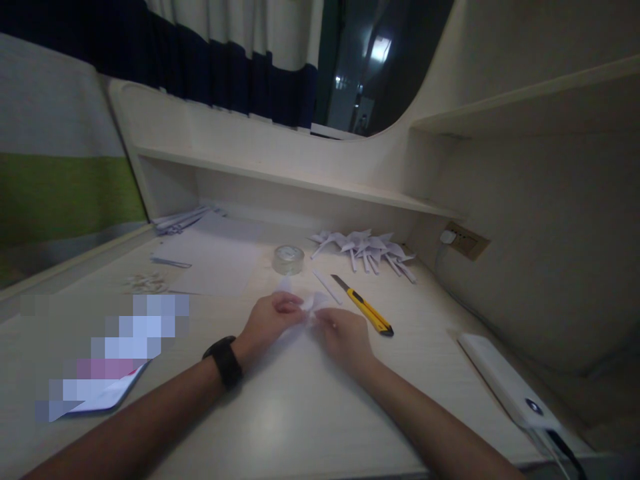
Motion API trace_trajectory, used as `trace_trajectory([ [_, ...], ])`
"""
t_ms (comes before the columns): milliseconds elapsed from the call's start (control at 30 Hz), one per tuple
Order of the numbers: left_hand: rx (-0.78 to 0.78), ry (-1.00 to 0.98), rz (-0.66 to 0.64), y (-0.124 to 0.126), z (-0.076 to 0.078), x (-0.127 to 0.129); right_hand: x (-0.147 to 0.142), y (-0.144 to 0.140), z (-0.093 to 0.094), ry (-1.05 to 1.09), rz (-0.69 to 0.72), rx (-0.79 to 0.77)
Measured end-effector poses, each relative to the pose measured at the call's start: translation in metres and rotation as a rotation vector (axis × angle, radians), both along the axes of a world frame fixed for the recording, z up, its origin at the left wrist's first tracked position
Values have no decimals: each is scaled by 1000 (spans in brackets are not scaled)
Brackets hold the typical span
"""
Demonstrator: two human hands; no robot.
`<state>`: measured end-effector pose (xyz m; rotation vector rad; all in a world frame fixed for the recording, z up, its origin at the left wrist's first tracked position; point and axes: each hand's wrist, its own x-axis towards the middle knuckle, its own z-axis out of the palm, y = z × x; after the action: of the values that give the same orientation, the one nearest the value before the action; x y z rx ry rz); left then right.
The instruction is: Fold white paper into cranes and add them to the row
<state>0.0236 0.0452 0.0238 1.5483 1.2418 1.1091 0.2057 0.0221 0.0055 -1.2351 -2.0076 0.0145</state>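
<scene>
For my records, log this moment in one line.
left hand: pinching folded white paper piece | right hand: pinching same piece | nearby: yellow plastic utility knife, blade out; clear round tape roll

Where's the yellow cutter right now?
In the head view, the yellow cutter lies on the desk, beyond and to the right of the right hand, just right of the thin white stick.

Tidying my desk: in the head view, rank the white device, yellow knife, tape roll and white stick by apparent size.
1. White device, nearer the camera
2. Yellow knife and tape roll: too alike to rank
3. White stick
</scene>
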Motion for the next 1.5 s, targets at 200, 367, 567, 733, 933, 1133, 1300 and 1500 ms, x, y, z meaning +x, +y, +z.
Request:
trace_trajectory([
  [200, 22, 34, 1, 2, -2, -1, 0, -2, -6, -253, -76, 112],
  [367, 27, 38, -5, 3, -7, -1, -3, -6, -6, -379, -119, 159],
  [567, 60, 57, 15, 2, -9, 1, -6, -9, -4, -445, -133, 180],
  [733, 26, 69, -3, -3, -3, 4, -8, -9, -5, -468, -136, 239],
  [933, -23, -41, 30, -6, 1, 7, -9, -12, -3, -481, -131, 210],
  [1133, -87, -144, 30, -9, 8, 8, -8, -13, -2, -500, -148, 183],
  [1300, -73, -163, 71, -8, 8, 7, -8, -14, 0, -465, -132, 188],
  [1500, -49, -67, 43, -8, 8, 6, -8, -13, 1, -462, -141, 170],
])
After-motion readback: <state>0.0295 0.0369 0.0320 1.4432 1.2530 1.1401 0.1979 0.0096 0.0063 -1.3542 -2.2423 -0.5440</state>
